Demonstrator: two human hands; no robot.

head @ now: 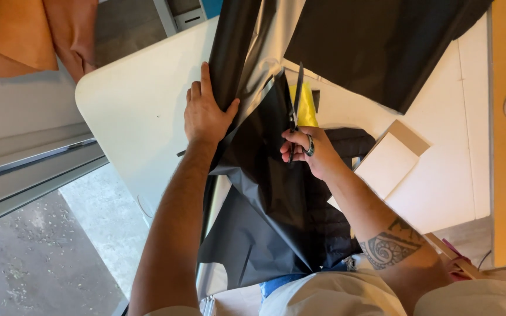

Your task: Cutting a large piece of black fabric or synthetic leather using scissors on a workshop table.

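Currently, black fabric (276,193) is pinned flat on the table (142,99) under the left hand (206,114), fingers spread. Scissors (296,102) are gripped by the closed right hand (308,151), blades ahead of the fingertips. If tension is lost, the cut line may be skewed.

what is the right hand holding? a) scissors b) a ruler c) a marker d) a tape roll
a, the right hand has its fingers through the handles of dark scissors, blades pointing into the black sheet, while the left hand presses that sheet on the white table.
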